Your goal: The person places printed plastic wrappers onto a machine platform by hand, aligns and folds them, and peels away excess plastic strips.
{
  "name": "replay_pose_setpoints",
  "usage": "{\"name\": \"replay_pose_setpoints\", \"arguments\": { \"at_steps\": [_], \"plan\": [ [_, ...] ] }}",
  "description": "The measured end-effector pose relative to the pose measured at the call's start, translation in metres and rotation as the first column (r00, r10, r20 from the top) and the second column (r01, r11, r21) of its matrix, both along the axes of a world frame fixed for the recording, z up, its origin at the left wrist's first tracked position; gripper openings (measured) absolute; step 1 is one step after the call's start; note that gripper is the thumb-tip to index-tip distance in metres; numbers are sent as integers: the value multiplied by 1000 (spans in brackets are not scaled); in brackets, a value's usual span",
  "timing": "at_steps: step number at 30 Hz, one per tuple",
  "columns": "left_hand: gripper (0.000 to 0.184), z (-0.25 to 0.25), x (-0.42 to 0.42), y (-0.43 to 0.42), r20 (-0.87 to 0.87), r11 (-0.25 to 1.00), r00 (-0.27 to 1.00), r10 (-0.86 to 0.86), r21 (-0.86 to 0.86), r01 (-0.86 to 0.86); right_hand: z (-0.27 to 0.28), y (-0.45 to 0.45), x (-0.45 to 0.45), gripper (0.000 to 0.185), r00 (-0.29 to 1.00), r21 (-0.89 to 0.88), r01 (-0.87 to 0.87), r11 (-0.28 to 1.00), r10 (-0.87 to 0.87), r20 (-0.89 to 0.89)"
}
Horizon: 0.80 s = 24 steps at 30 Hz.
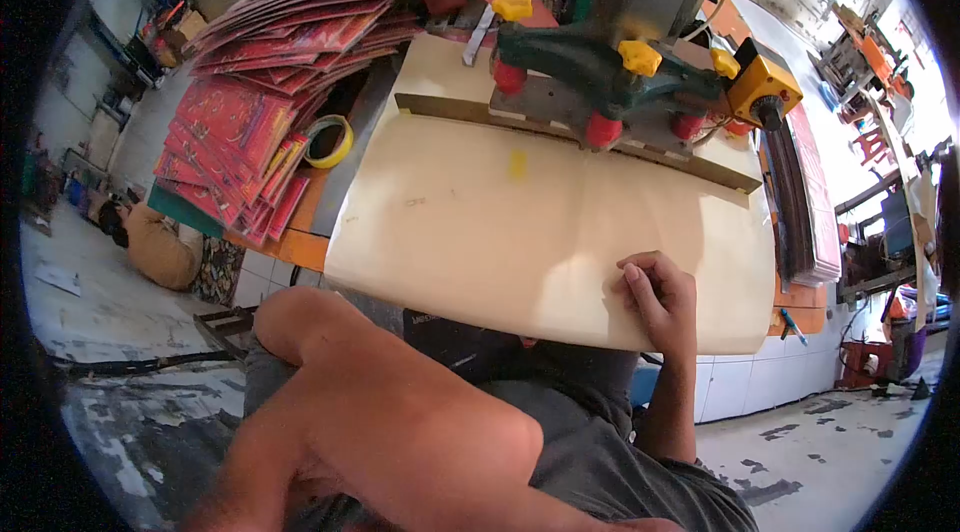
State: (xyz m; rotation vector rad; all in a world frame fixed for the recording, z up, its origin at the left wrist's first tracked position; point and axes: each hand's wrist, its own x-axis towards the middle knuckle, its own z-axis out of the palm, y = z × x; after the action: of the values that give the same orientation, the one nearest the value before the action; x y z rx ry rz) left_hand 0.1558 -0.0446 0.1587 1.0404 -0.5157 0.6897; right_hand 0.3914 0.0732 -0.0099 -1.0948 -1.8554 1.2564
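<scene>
My right hand (660,294) rests near the front right of a cream sheet-covered board (470,222). Its fingers are loosely curled with the thumb against them, closed, and no object shows in them. Bare skin of my bent left limb (400,402) fills the lower left and middle, across my dark clothing; my left hand cannot be made out. Over the back of the board stands a dark green machine head (570,57) with yellow knobs (640,57) and red feet (603,129). A straight metal bar (450,112) lies across the board below it.
Red printed sheets (225,127) are piled at left, beside a yellow tape roll (328,142). A yellow control box (765,92) with a black dial and a long pink-topped stack (815,197) stand at right. Another person (160,242) is low down at far left.
</scene>
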Motion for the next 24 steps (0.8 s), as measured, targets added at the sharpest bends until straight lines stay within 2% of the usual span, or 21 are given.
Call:
{"name": "replay_pose_setpoints", "arguments": {
  "at_steps": [3, 7, 9, 10, 11, 13, 15, 16, 18, 19, 21, 24],
  "plan": [
    [130, -1, 5, -4, 44, 999, 999, 7, 35, -9, 3, -1, -1, 18, 999, -25, -30, 999, 31, 16],
    [128, -4, 7, -6, 96, 998, 995, 19, 62, -25, -3, -1, -2, 19, 1000, -25, 14, 1000, -14, -7],
    [127, -8, 5, -2, 120, 998, 993, 6, 68, -14, -9, -1, 1, 19, 998, -26, 14, 1000, -15, -56],
    [127, -11, 3, 1, 138, 997, 990, 4, 77, -14, -3, -1, 1, 18, 1000, -18, -4, 1000, 4, -18],
    [126, -14, 2, 3, 156, 996, 988, 14, 81, -27, -2, 0, 5, 18, 999, -27, -27, 999, 28, 25],
    [125, -22, 0, 5, 217, 993, 974, 71, 77, -89, -4, 0, 4, 17, 997, -34, -48, 998, 46, -60],
    [120, -25, -1, 5, 295, 982, 942, 162, 46, -183, -1, 0, 6, 17, 999, -15, -35, 999, 35, -30],
    [116, -17, -6, 11, 161, 982, 980, 116, 129, -137, 1, 0, 5, 17, 999, -26, -53, 998, 53, -8],
    [112, -15, -10, 14, 27, 975, 997, 67, 211, -71, 4, 2, 5, 17, 998, -33, -63, 997, 63, 19],
    [104, -24, -17, 9, -15, 894, 953, 304, 349, -279, 5, 3, 5, 17, 997, -22, -72, 997, 73, 26],
    [100, -40, -21, 7, -27, 758, 856, 516, 481, -442, 4, 1, 5, 17, 997, -19, -71, 997, 71, 28],
    [97, -48, -18, 13, -20, 748, 835, 549, 457, -481, 0, -1, 6, 15, 999, 55, -23, 998, 24, -25]
  ]
}}
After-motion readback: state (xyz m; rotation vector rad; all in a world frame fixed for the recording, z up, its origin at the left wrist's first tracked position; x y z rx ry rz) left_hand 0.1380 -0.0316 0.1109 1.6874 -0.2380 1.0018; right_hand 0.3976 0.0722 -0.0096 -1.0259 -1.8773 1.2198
